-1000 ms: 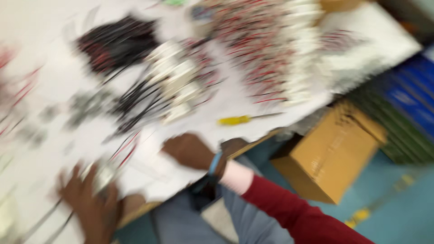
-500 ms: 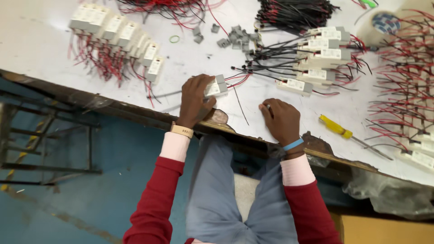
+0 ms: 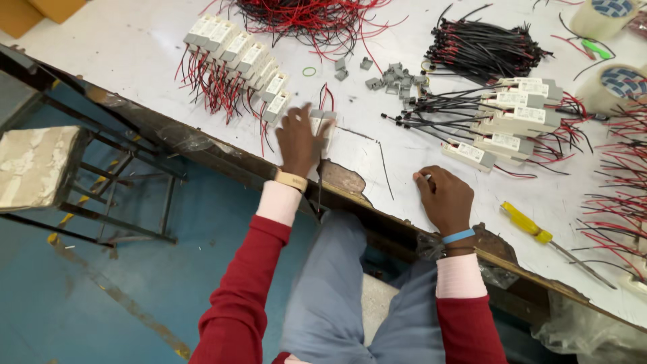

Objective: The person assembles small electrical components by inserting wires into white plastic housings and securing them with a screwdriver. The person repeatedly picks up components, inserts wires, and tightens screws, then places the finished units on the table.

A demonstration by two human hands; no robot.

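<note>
A small white module [image 3: 322, 123] is covered by the left hand [image 3: 298, 138], its grip spread flat. The right hand [image 3: 445, 199] is curled closed on the surface [image 3: 135, 61], pinching something small.

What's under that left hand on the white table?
The left hand covers a small white box with red and black wires, on the table. The box's near end is hidden.

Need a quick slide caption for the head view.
Left hand on a small white module; right hand beside a yellow screwdriver.

yellow screwdriver [image 3: 529, 226], tape rolls [image 3: 623, 84] (two), black wire bundle [image 3: 482, 47]
</note>
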